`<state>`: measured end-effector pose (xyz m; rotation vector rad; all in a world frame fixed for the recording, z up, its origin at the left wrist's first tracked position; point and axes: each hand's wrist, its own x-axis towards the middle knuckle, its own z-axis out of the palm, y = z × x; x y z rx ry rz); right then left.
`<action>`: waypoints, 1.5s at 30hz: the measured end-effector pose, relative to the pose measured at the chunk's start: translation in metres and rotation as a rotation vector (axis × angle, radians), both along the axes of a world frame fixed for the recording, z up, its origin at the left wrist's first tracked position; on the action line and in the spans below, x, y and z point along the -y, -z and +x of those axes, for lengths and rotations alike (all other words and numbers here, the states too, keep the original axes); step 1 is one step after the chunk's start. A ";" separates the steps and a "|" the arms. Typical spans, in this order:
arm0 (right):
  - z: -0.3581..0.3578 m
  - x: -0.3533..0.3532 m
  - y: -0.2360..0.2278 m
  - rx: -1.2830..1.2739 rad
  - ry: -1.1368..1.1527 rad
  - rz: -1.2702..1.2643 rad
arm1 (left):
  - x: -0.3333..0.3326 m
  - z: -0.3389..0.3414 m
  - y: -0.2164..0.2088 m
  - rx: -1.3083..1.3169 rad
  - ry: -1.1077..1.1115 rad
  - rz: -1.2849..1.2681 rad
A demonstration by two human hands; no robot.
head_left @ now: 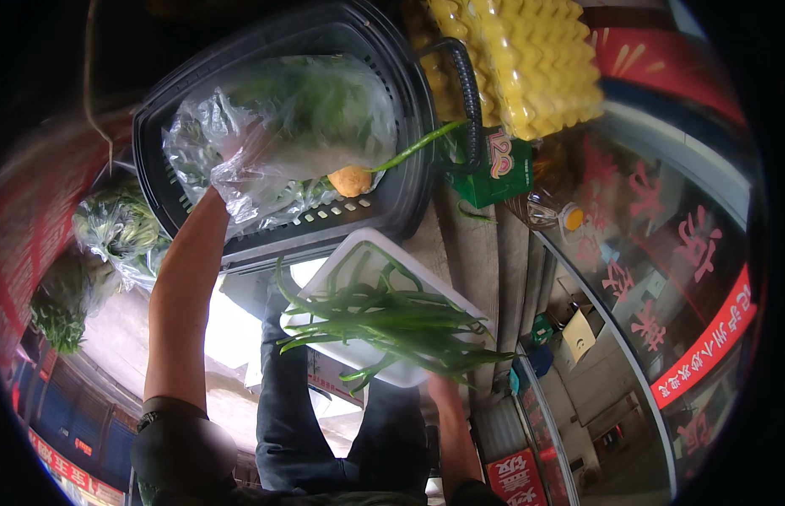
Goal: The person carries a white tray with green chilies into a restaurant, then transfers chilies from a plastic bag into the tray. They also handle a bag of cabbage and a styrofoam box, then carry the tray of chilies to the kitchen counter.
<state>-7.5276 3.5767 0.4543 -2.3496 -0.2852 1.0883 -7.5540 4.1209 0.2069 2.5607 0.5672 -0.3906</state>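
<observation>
A white plastic tray [460,295] heaped with long green peppers [392,320] is tilted in front of my legs; several peppers hang over its edge. My right hand [443,386] grips the tray's near right corner, its fingers mostly hidden beneath. My left hand [245,148] reaches into a black basket [409,76], covered by a clear plastic bag [232,181] of leafy greens; its fingers are blurred behind the plastic. Beside the bag lies a tan, roundish lump [350,180]. One long green pepper [419,146] crosses the basket's right side.
Stacked yellow egg trays [527,63] stand beyond the basket's handle [468,93]. Next to them are a green box [493,177] and a bottle with an orange cap [571,217]. More bagged greens [118,223] lie at the left. A glass front [654,253] with red lettering rises on the right.
</observation>
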 end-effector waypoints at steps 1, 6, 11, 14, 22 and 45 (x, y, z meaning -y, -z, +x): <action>-0.001 0.003 0.001 0.013 -0.022 0.006 | -0.002 -0.006 -0.001 -0.002 -0.004 0.008; -0.004 0.006 0.007 0.020 -0.143 -0.139 | -0.010 -0.024 -0.002 -0.029 -0.031 0.057; -0.003 -0.010 0.013 -0.179 0.439 0.092 | -0.016 -0.020 0.007 -0.028 -0.039 0.067; 0.001 -0.021 0.014 -0.271 0.589 0.133 | -0.018 -0.017 0.009 -0.026 -0.037 0.086; 0.013 -0.063 0.025 -0.297 0.654 0.243 | -0.025 -0.011 0.019 -0.035 -0.007 0.069; 0.013 -0.096 0.077 -0.434 0.700 0.436 | -0.049 -0.011 0.021 -0.066 0.091 -0.006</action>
